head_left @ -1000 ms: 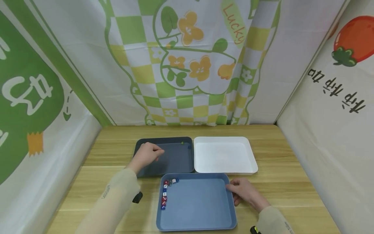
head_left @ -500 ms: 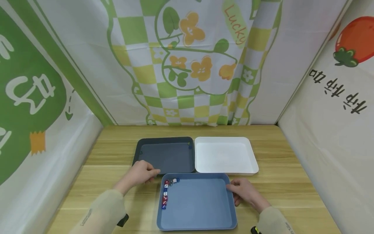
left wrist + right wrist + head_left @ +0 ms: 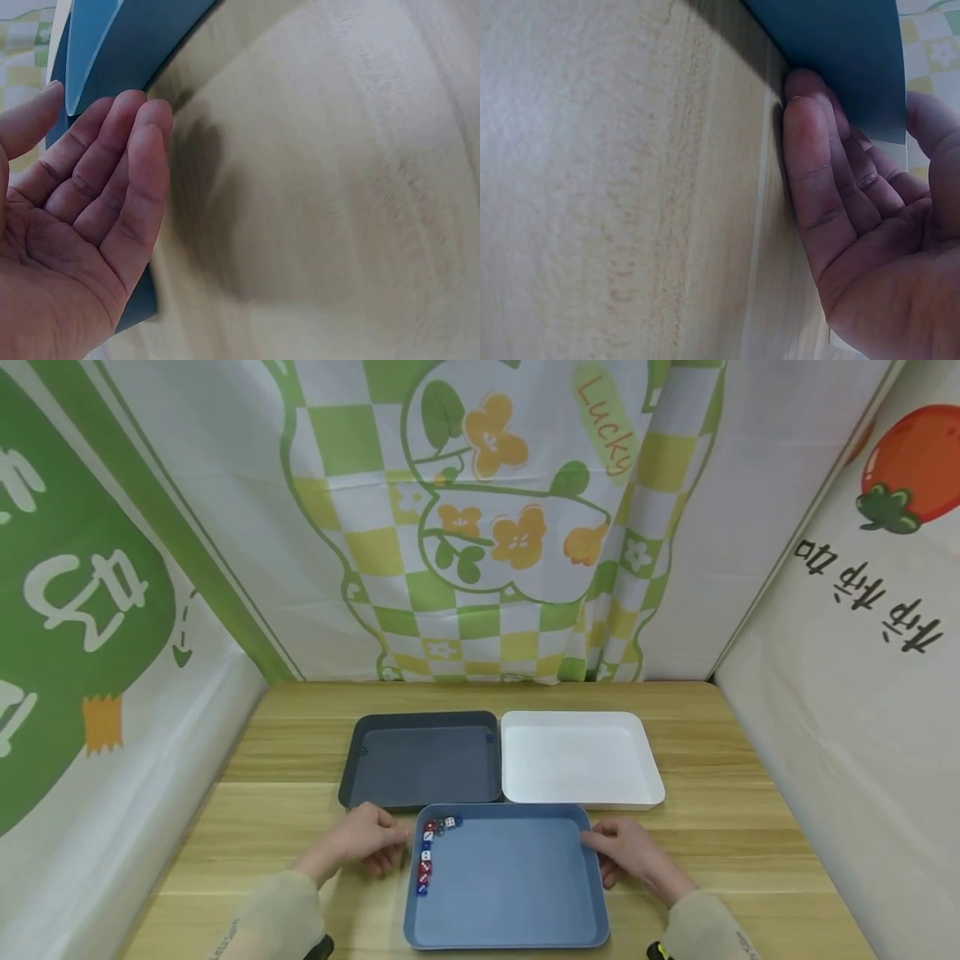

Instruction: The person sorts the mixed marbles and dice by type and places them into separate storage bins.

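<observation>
Blue tray (image 3: pixel 517 885) lies flat on the desk (image 3: pixel 712 827), nearest me. Right hand (image 3: pixel 628 847): thumb over the rim, fingers bent against the outer wall, so I have that side pinched. Left hand (image 3: pixel 365 842): fingers loosely bent, thumb apart, nothing held; just beside the left wall, and I cannot tell whether a fingertip touches.

Inside, dice (image 3: pixel 426 856) in red, white, blue and dark green run along the left wall, turn the far left corner and go a little way along the far wall. Beyond, dark tray (image 3: pixel 427 768) with a blue die (image 3: pixel 490 738) by its right wall and a dark piece (image 3: pixel 363 751) by its left, too small to make out. White tray (image 3: pixel 581 760) beside it, on the right.

Step in hand, by my reading: taking the blue tray from both sides. Next move calls for left thumb over the rim, fingers on the wall, tray level; a tilt would likely upset the row.
</observation>
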Demonstrator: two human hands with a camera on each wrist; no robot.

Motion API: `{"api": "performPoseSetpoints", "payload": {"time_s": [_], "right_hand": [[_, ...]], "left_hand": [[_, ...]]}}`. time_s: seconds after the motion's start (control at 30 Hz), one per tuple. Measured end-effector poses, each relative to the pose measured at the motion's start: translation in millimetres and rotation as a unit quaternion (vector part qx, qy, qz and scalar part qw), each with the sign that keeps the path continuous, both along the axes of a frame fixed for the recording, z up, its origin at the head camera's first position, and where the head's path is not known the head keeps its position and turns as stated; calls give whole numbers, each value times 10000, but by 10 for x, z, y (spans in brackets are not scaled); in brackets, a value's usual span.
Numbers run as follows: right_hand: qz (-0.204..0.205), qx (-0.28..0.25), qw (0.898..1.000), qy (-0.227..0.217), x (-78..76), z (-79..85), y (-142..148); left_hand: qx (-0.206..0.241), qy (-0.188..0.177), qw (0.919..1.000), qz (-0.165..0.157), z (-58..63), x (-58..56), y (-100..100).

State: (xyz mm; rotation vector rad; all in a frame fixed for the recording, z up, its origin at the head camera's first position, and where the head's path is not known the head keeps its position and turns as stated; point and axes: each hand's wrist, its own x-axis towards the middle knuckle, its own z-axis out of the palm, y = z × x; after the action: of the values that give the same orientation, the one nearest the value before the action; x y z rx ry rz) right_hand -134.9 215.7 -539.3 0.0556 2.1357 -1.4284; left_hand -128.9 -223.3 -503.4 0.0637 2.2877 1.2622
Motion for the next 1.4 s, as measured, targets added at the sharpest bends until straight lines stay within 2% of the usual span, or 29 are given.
{"api": "performPoseSetpoints", "payload": {"time_s": [0.2,0.43,0.6,0.73,0.87,1.1,1.4], "right_hand": [[75,-94,9999,-44,1,18,19],[231,-173,9996,20,-32,97,68],[-3,73,9978,659,-99,243,69],[-93,544,9892,1359,-142,402,11],[315,855,9802,1759,-182,518,-101],[1503,1167,9596,2070,-274,581,-396],[2619,838,9425,1900,-336,533,-854]], "left_hand": [[384,-458,9980,191,-91,23,19],[824,-900,9922,243,-174,28,13],[1128,-1099,9873,212,-242,15,8],[1320,-1210,9835,242,-278,4,1],[1537,-1310,9790,268,-296,-1,-14],[1673,-1444,9749,264,-319,-18,-30],[1573,-1577,9746,239,-331,-60,-40]]}}
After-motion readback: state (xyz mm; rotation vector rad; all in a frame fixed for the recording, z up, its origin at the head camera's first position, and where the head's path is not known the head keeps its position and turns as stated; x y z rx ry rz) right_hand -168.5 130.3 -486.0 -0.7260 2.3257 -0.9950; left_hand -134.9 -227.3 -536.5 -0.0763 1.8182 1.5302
